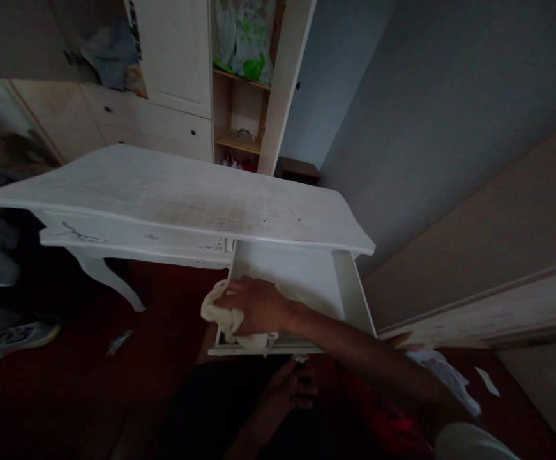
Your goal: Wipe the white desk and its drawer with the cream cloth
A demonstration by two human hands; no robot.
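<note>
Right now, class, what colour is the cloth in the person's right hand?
The cloth looks pale cream, best seen in the head view.

Green lettering (253, 27) marks a plastic bag (246, 52); no word is legible.

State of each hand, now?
Left hand: open, loosely bent, near the knob; contact unclear.
Right hand: closed on a cloth, at the drawer.
</note>
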